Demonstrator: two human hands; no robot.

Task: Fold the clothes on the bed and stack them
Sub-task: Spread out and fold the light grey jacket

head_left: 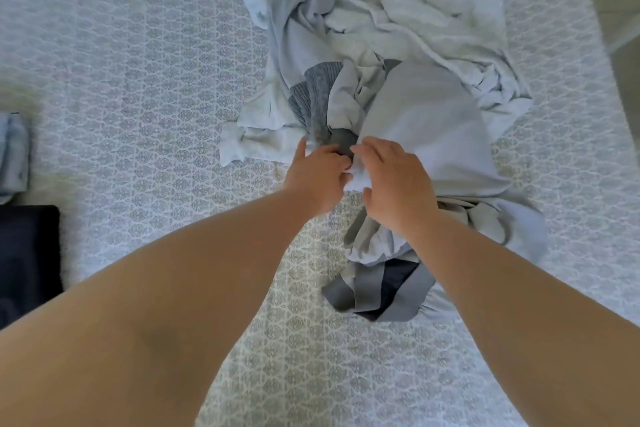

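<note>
Hands meet at the near edge of the clothes pile (398,107) on the patterned bed (145,80), both arms stretched forward, left hand (317,177) and right hand (394,180) pinching one white cloth (356,180) with curled fingers.

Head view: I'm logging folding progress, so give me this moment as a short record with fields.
surface: patterned bed cover
unfolded pile: pale and grey clothes heaped right of centre
left hand: fingers curled on a white piece at the pile's near edge
right hand: grips the same white piece
folded items: dark one and pale blue one at the left edge
</note>
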